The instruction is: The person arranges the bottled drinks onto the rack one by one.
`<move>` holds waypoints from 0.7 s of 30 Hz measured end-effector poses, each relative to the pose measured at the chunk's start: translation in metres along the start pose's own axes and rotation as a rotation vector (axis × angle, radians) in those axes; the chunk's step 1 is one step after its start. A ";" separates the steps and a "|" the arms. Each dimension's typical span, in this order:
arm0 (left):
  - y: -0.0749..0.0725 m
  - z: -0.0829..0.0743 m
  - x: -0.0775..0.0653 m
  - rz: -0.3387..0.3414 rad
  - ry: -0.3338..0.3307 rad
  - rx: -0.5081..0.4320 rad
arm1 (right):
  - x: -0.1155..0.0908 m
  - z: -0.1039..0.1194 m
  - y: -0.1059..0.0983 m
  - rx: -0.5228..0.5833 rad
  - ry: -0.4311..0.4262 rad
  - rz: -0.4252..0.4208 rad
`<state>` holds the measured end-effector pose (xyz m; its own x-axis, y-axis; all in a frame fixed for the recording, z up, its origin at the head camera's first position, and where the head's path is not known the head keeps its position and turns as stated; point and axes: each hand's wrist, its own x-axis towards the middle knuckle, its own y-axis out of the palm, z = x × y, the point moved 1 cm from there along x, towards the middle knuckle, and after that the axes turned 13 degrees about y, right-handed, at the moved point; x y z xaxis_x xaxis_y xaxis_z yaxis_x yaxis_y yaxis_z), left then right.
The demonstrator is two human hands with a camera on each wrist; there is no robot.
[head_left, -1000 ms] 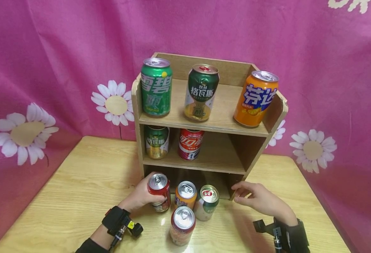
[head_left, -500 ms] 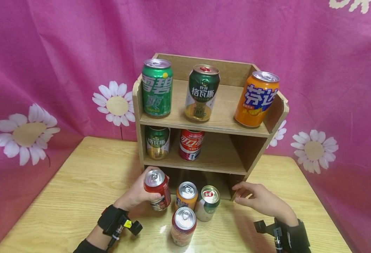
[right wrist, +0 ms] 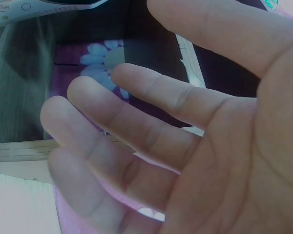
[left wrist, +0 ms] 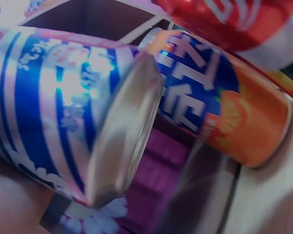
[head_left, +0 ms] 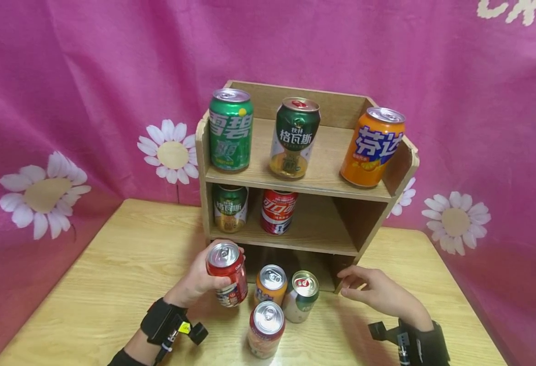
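Observation:
My left hand (head_left: 193,281) grips a red soda can (head_left: 234,284) before the lower left of the wooden shelf (head_left: 313,245). Fingers wrap its far side and the thumb lies across its front. Blue and white stripes and the silver bottom rim of this soda can (left wrist: 53,107) show in the left wrist view. Just right of it stand an orange soda can (head_left: 268,296), a cream-and-green can (head_left: 297,307) and, nearer me, a pinkish-red can (head_left: 264,339). My right hand (head_left: 379,290) holds nothing; its fingers are loosely bent, fingertips right at the shelf's lower right edge.
Up on the shelf stand a green can (head_left: 231,134), a dark green and gold can (head_left: 294,142) and an orange can (head_left: 372,150). The middle level holds a green-gold can (head_left: 230,211) and a red can (head_left: 279,213). A pink curtain (head_left: 89,76) hangs behind.
My left hand has raised the red soda can a little and shifted it slightly left, and the can now leans. My right hand keeps its place at the shelf edge.

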<state>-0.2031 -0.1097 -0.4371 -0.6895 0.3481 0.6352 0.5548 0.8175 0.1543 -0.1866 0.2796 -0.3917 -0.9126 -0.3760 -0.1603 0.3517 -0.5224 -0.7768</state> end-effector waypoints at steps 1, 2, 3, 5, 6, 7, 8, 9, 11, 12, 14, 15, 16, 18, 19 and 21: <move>0.001 -0.002 0.002 0.002 0.004 0.010 | 0.000 0.000 0.000 0.002 -0.002 0.000; 0.002 -0.005 0.004 0.002 0.009 0.023 | 0.000 -0.001 -0.001 0.004 -0.003 -0.001; 0.004 -0.008 0.006 0.004 0.016 0.039 | 0.000 -0.001 -0.001 0.006 -0.005 -0.002; 0.007 -0.015 0.010 0.008 0.020 0.066 | 0.000 -0.001 -0.002 0.007 -0.009 -0.005; 0.009 -0.018 0.013 0.008 0.020 0.082 | 0.000 -0.001 -0.003 0.007 -0.011 -0.006; 0.012 -0.023 0.016 0.006 0.021 0.104 | 0.000 -0.001 -0.003 0.009 -0.014 -0.007; 0.015 -0.027 0.019 0.004 0.017 0.129 | 0.000 -0.001 -0.003 0.012 -0.017 -0.007; 0.018 -0.031 0.022 0.008 0.013 0.150 | 0.000 -0.001 -0.003 0.017 -0.023 -0.008; 0.025 -0.039 0.030 0.012 -0.006 0.194 | 0.000 -0.001 -0.003 0.023 -0.035 -0.007; 0.029 -0.043 0.034 0.016 -0.016 0.225 | 0.000 0.000 -0.004 0.027 -0.040 -0.006; 0.038 -0.049 0.044 0.035 -0.042 0.283 | 0.000 0.000 -0.004 0.036 -0.049 -0.005; 0.042 -0.052 0.049 0.049 -0.051 0.309 | 0.000 0.000 -0.003 0.041 -0.048 -0.003; 0.047 -0.053 0.054 0.063 -0.062 0.333 | 0.000 0.000 -0.003 0.044 -0.047 -0.001; 0.055 -0.054 0.063 0.102 -0.082 0.372 | 0.000 0.000 -0.002 0.051 -0.042 0.003; 0.060 -0.054 0.068 0.125 -0.087 0.379 | 0.000 0.000 -0.002 0.056 -0.038 0.005; 0.067 -0.050 0.076 0.168 -0.090 0.376 | 0.001 -0.001 -0.001 0.060 -0.036 0.008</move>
<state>-0.1949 -0.0515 -0.3406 -0.6512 0.5161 0.5564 0.4660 0.8506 -0.2436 -0.1876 0.2805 -0.3918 -0.9020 -0.4074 -0.1432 0.3718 -0.5641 -0.7372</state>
